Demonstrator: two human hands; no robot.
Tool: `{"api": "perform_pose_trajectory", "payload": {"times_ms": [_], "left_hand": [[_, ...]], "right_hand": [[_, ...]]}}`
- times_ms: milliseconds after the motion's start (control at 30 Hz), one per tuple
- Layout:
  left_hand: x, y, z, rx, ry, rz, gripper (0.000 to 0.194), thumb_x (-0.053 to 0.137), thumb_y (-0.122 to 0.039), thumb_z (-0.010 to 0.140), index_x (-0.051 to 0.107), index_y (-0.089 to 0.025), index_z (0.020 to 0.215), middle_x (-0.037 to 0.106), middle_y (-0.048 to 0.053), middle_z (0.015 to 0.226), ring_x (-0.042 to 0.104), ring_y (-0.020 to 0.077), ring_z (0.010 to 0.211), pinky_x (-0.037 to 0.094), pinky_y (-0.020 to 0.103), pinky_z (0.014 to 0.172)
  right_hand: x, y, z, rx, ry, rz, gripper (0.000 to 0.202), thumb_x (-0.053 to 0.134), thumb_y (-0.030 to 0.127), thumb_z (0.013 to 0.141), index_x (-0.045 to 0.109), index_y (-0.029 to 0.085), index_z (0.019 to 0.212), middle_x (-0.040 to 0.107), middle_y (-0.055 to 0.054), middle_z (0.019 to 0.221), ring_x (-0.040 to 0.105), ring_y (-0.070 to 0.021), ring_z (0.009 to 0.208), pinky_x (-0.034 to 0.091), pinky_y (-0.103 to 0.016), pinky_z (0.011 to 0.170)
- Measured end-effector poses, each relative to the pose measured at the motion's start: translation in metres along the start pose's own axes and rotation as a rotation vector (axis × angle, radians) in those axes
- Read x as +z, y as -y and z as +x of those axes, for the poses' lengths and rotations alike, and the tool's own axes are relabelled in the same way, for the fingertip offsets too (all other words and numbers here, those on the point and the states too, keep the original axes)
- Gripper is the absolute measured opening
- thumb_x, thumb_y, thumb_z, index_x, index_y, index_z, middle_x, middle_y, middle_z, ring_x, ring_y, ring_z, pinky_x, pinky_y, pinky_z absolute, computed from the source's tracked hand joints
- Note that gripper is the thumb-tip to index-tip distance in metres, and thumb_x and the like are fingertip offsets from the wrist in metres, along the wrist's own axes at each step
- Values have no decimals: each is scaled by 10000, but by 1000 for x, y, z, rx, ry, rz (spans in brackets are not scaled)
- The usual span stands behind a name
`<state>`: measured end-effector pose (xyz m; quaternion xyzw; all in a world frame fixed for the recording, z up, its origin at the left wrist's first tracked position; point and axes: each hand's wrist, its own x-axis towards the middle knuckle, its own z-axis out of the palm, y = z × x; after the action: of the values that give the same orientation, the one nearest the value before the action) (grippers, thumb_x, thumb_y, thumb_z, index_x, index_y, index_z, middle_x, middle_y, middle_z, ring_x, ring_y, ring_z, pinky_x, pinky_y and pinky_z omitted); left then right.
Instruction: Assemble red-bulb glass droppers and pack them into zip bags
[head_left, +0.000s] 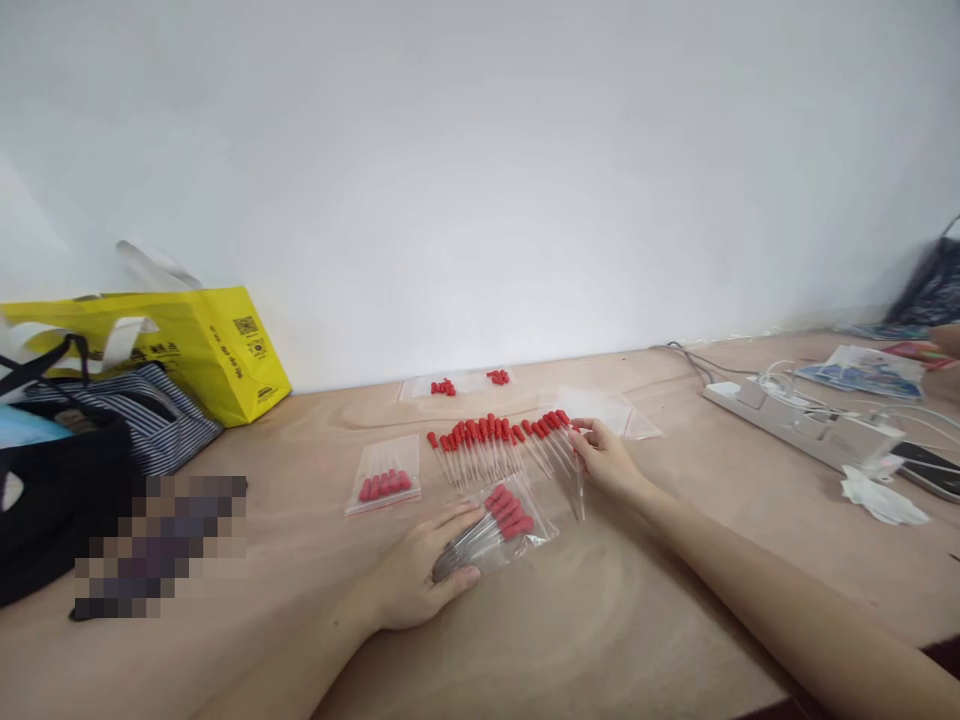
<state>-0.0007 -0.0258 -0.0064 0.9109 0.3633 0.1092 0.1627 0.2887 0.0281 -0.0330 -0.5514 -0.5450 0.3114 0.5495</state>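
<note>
On the tan tabletop (pixel 607 620): your loose droppers (pixel 487 440) lay in an uneven row, red bulbs toward the wall (pixel 480 200), thin see-through stems toward you.
Left hand (pixel 420 575): it gripped the stem end of a clear bag (pixel 491 525), thumb on the near side, fingers on the far side; red-bulbed droppers showed inside.
Right hand (pixel 604 458): fingers closed in a pinch near the bulb of one dropper (pixel 580 490) at the row's right end, its tip pointing toward you.
Droppers' handling: each one was probably very light, with a soft, squeezable bulb and a stiffer, smooth stem that might have cracked or bent if pressed; the bulb's base seemed the surest hold.
Bag's handling: the film looked thin, limp and slippery, best held flat with the stems together.
Second bag (pixel 384 480): left of the row, flat and glossy, with bulbs near its red-lined edge.
Farther out: a yellow tote (pixel 225 350) stood at left; a white power strip (pixel 787 425) lay at right.
</note>
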Motion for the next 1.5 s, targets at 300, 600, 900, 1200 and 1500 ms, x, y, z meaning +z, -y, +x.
{"api": "perform_pose_trajectory", "payload": {"times_ms": [300, 600, 900, 1200, 1500], "left_hand": [[-4, 7, 1, 70, 78, -69, 656, 462, -112, 700, 297, -310, 1303, 347, -19, 1362, 257, 214, 1265, 174, 474, 1046], [-5, 7, 2, 131, -5, 39, 720, 346, 26, 602, 427, -345, 1213, 468, -54, 1272, 315, 211, 1238, 138, 559, 1020], [3, 0, 5, -8, -408, 101, 245, 416, -205, 819, 610, -190, 968, 594, 80, 1034, 554, 203, 946, 453, 377, 829], [4, -6, 3, -21, -283, 152, 270, 481, -202, 773, 584, -224, 1021, 574, 56, 1061, 526, 220, 972, 436, 407, 846], [6, -5, 0, 87, -376, 84, 305, 505, -326, 786, 560, -216, 1064, 555, 73, 1103, 514, 220, 1011, 421, 384, 884]], "right_hand": [[15, 2, 26, -77, -29, -657, 261, 506, 368, 757, 513, 160, 915, 589, -15, 650, 555, -160, 645, 351, -238, 563], [33, 21, 30, -72, -38, -969, 321, 428, 418, 814, 522, 166, 988, 607, -94, 932, 571, -221, 806, 350, -266, 583], [21, 18, -22, -762, 346, -727, 233, 453, 124, 740, 576, 188, 927, 562, -44, 851, 528, -141, 749, 388, -232, 624], [9, 23, -42, -806, 584, -606, 291, 478, 132, 751, 595, 221, 1003, 592, -29, 818, 546, -116, 679, 402, -206, 568], [14, 30, -51, -1124, 522, -746, 248, 387, 221, 858, 597, 245, 988, 561, 5, 654, 507, -95, 580, 325, -224, 510]]}}
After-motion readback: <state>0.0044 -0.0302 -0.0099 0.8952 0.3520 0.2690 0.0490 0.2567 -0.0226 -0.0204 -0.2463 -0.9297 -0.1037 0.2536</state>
